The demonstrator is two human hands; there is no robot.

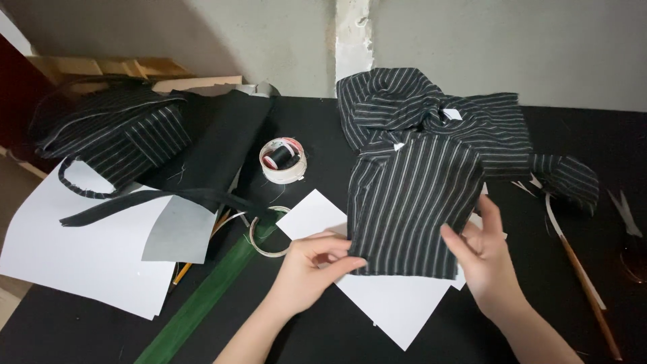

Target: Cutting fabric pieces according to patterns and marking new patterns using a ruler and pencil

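Pinching the lower left corner of the striped cloth, the left hand has thumb and fingers closed on its edge, while the right hand grips the lower right edge. The cloth lies flat over a white paper sheet on the black table. Even tension between both grips would likely keep the stripes straight. A tape roll sits well apart.

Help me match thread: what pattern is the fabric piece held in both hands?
Black with thin white stripes, fabric piece, clearest in the head view.
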